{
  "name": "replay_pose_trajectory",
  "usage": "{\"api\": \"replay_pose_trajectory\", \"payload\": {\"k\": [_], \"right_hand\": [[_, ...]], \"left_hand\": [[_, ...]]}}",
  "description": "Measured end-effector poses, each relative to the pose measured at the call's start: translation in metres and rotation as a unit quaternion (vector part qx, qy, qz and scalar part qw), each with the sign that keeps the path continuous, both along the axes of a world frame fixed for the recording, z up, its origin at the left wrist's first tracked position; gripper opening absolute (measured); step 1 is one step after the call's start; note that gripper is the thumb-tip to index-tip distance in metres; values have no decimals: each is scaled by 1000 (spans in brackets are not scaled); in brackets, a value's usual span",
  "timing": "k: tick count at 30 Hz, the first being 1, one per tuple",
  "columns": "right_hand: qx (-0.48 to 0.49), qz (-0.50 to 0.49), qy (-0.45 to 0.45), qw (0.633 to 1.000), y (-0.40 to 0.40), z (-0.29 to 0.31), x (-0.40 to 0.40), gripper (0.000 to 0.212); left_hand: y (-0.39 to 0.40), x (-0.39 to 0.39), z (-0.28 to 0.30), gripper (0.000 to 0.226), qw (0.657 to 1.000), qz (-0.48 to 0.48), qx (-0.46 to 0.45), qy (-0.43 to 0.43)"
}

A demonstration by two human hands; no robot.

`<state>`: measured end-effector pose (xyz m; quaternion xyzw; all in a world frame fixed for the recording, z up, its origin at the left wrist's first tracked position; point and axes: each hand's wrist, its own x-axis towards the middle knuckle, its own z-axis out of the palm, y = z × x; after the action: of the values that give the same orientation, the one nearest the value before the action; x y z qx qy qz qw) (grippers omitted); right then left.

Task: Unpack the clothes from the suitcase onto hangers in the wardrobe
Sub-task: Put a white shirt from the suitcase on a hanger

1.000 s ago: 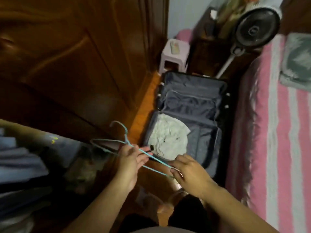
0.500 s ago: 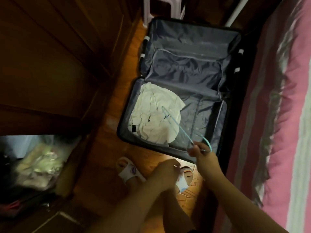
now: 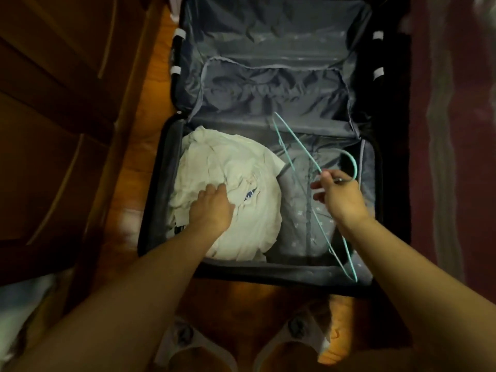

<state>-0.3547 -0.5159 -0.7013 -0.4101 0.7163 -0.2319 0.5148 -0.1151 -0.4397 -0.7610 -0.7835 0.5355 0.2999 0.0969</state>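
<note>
Reaching into the open suitcase for the shirt

Our left hand (image 3: 212, 208) presses on the crumpled cream cotton garment (image 3: 228, 194) in the left corner of the dark fabric-lined suitcase (image 3: 268, 269) (probably gathering it), while our right hand (image 3: 339, 196) pinches 1 thin teal wire hanger (image 3: 303, 151) ready above the lining; wooden wardrobe doors (image 3: 67, 103) stand left.

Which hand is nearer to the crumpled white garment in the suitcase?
Left. The left hand rests on the crumpled white garment; the right hand is beside it, apart, holding the thin teal wire hanger.
</note>
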Motion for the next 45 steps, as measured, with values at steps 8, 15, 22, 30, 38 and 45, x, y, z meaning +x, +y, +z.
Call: {"api": "replay_pose_trajectory", "payload": {"k": [8,15,22,30,38,45], "right_hand": [[-120,-58,0,991,-35,-78,48,19],[-171,-57,55,982,-43,-23,36,21],[-153,1,111,982,-36,-29,46,15],[-90,83,-19,992,-7,7,108,22],[-72,168,33,983,-3,11,127,18],[-92,205,11,974,8,-2,146,11]], "left_hand": [[-49,40,-56,28,978,-205,8,38],[-46,124,82,28,907,-245,168,298],[-17,116,-8,49,974,-124,184,48],[-2,92,58,27,781,231,-2,580],[34,76,28,73,905,140,175,361],[37,109,28,31,786,363,203,457]]}}
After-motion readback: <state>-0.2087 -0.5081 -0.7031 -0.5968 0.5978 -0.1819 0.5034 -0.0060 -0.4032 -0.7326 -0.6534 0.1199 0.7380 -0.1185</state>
